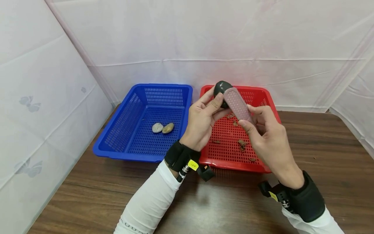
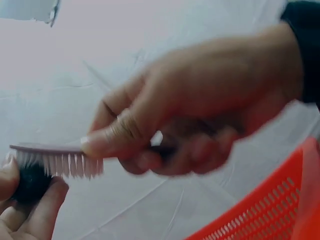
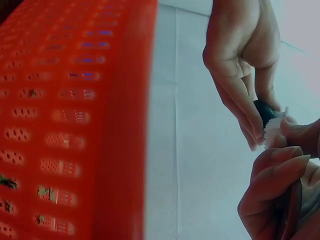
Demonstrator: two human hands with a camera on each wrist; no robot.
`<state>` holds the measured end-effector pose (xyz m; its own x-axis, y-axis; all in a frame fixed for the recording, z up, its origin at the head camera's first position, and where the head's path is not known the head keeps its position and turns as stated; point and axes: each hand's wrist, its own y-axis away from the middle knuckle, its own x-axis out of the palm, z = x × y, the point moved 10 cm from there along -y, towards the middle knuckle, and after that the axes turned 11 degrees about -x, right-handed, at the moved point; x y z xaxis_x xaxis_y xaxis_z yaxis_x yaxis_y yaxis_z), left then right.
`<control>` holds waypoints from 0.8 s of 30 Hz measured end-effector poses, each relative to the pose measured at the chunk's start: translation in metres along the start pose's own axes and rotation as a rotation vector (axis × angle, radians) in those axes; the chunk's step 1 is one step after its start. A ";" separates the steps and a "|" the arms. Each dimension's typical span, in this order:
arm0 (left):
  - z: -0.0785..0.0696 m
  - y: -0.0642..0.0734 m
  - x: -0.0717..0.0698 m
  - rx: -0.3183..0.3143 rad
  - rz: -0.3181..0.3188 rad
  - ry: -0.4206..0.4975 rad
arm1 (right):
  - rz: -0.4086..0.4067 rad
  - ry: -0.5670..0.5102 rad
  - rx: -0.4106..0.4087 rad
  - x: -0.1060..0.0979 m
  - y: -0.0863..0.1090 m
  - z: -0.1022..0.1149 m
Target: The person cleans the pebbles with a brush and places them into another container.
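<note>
A smooth dark stone [image 1: 222,88] is pinched between the thumb and fingers of my left hand [image 1: 201,118], above the back of the red basket [image 1: 208,161]. My right hand [image 1: 267,136] grips a pinkish brush [image 1: 237,103], its bristles turned toward the stone. In the left wrist view the bristles of the brush [image 2: 75,162] touch the top of the dark stone [image 2: 32,184]. The right wrist view shows the stone [image 3: 265,112] between the left fingers, with white bristles against it. Part of the brush is hidden inside my right hand.
Brown crumbly bits [image 1: 242,144] lie scattered on the red basket's floor. To the left stands a blue basket [image 1: 117,152] holding a whitish stone [image 1: 157,127] and a tan stone [image 1: 168,128]. Both baskets are on a wooden table [image 1: 73,201] before a white cloth backdrop [image 1: 175,39].
</note>
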<state>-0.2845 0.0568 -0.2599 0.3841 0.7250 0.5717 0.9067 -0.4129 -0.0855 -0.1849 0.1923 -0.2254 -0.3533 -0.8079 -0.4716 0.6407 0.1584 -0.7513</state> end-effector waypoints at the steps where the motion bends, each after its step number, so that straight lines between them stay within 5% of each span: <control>1: -0.001 0.000 -0.001 0.001 -0.005 0.015 | 0.002 -0.001 -0.001 0.002 0.000 0.000; 5: -0.001 0.000 -0.001 0.001 -0.011 -0.003 | -0.010 0.009 -0.008 0.000 -0.001 0.000; 11: 0.015 0.004 0.017 -0.066 0.092 -0.124 | -0.099 0.043 0.053 -0.022 -0.001 -0.010; 18: 0.005 0.002 -0.002 -0.004 -0.044 -0.019 | -0.009 0.020 -0.011 0.004 -0.001 -0.003; 24: 0.012 0.002 0.007 -0.028 -0.012 -0.080 | -0.059 0.048 0.011 -0.003 0.001 -0.003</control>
<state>-0.2778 0.0670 -0.2657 0.3869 0.7715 0.5052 0.9065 -0.4185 -0.0551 -0.1856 0.1962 -0.2264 -0.4231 -0.7873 -0.4486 0.6250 0.1050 -0.7736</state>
